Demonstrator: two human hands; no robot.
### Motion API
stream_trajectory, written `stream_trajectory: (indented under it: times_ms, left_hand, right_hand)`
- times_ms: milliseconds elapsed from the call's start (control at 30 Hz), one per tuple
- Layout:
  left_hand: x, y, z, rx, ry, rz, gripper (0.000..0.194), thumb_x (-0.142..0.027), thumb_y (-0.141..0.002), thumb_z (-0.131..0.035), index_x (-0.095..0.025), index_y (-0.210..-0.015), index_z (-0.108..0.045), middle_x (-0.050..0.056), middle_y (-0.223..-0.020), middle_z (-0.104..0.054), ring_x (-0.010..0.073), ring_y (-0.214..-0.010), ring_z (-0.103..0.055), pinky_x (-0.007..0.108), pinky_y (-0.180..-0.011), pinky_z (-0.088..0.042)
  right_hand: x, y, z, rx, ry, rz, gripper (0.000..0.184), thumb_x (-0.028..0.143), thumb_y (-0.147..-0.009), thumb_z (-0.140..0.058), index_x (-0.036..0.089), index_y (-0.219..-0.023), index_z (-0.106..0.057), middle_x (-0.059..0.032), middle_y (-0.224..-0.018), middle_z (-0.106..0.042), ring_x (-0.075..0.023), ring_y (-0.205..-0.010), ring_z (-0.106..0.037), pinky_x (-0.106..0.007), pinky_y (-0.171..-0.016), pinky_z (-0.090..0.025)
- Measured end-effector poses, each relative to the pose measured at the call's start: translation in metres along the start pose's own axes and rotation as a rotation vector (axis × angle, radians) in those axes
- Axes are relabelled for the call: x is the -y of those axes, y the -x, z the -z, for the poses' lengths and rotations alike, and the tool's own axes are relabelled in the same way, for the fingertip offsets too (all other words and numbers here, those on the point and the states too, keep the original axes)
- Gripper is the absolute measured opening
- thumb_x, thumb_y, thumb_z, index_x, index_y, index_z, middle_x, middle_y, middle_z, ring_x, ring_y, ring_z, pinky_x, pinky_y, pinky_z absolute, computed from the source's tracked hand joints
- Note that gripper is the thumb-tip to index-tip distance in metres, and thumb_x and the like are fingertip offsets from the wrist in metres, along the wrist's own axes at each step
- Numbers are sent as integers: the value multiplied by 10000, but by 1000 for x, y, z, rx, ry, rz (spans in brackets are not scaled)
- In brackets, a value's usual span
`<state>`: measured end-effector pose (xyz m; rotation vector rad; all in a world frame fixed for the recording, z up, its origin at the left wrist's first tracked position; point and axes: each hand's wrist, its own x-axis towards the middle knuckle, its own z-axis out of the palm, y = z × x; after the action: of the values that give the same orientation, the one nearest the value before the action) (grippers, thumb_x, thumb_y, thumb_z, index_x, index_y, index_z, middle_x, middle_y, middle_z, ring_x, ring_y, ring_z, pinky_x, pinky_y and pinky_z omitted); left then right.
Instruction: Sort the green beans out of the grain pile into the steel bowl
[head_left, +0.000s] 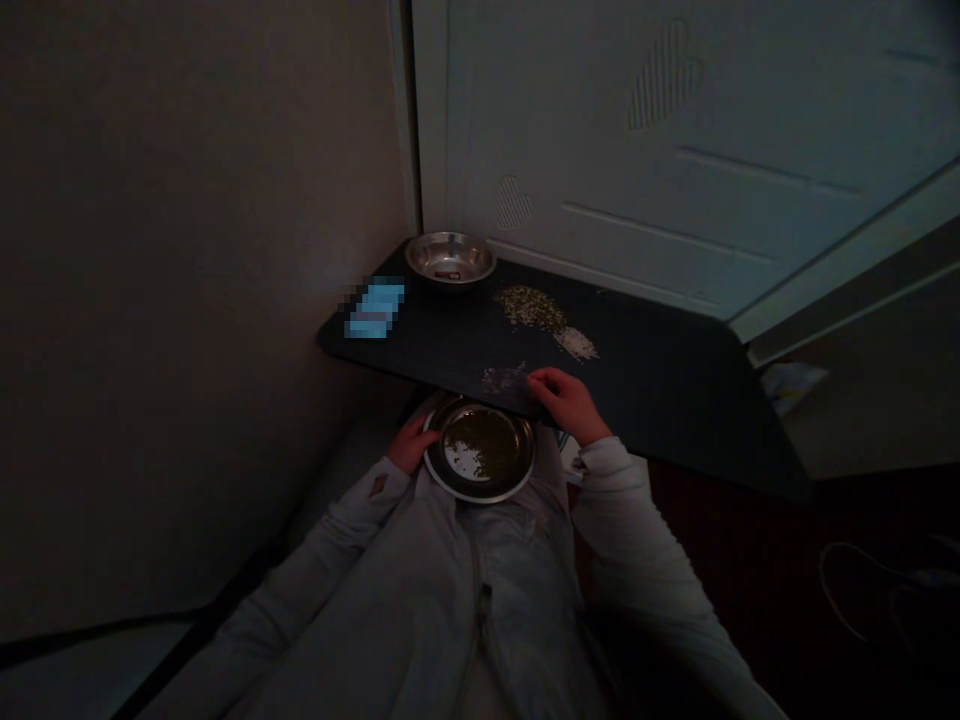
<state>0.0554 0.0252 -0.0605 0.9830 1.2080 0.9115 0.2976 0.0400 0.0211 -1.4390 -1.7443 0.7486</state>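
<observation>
The left grip (409, 445) sits low, thumb (428, 438) extended inward. The right grip (570, 404) reaches farther forward, fingers (546, 376) bent.

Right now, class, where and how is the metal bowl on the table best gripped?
Probably pinch the near rim of the metal bowl, coming from the person's side, between the bright blue patch and the greenish grain pile. The bowl stands upright, its rim flares outward, and the door crowds the far side.
</observation>
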Motion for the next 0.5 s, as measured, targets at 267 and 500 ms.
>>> stream_trajectory:
  times_ms: [267, 500]
  left_hand:
    - [-5, 3, -5, -11, 34, 4, 403, -215, -498, -589, -131, -893, -592, 41, -805, -641, 222, -794, -556, 332, -749, -400]
    - [6, -3, -2, -14, 37, 9, 400, -219, -499, -597, -136, -890, -598, 40, -783, -645, 227, -790, -562, 342, -754, -402]
  right_hand:
    - [9, -8, -10, -92, 147, 9, 232, 347, -711, -414, 175, -777, -555, -3, -649, -559, -106, -583, -492, -215, -545, -364]
    - [10, -25, -23, -213, 212, 2, 227, 336, -716, -402, 181, -779, -556, -9, -660, -572, -114, -593, -495, -226, -556, -354]
